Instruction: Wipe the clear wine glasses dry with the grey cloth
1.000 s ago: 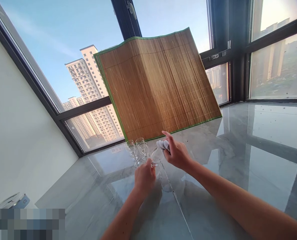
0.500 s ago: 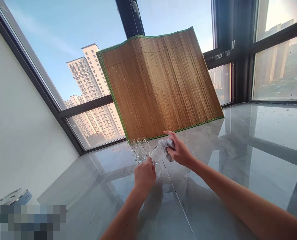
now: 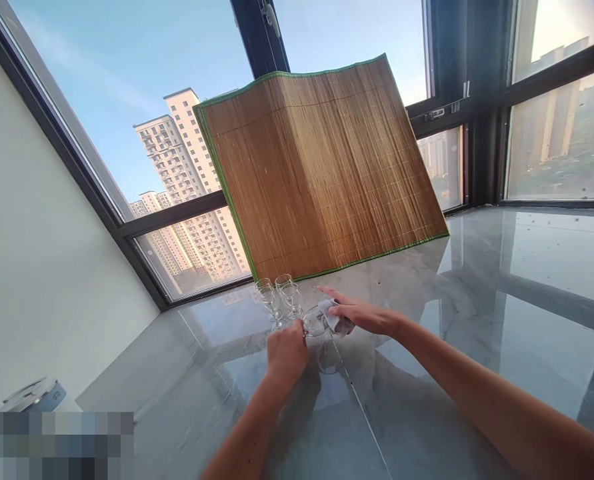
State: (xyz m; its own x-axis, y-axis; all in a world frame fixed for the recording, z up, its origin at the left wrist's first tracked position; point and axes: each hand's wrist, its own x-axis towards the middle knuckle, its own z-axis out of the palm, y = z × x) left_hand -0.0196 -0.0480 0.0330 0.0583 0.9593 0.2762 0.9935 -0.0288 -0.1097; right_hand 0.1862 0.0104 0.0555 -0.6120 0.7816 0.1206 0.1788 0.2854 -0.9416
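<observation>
My left hand [image 3: 287, 348] is closed around the stem end of a clear wine glass [image 3: 315, 323], which is tilted on its side with its bowl toward the right. In my right hand [image 3: 364, 316] a crumpled whitish cloth [image 3: 335, 316] is gripped, pressed against the bowl's rim; the index finger sticks out. Just beyond my left hand several more stemmed glasses [image 3: 291, 293] stand upright in a tight group. How the left fingers wrap the stem is partly hidden.
A bamboo mat [image 3: 321, 173] with green edging leans upright against the windows behind the glasses. The grey marble-like surface [image 3: 187, 400] is glossy and reflects the window. A white and blue round container [image 3: 34, 395] stands at lower left, partly covered by a blurred patch.
My right hand has moved down and slightly nearer with the cloth, from beside the bowl onto its rim. The left hand has barely shifted and keeps the glass.
</observation>
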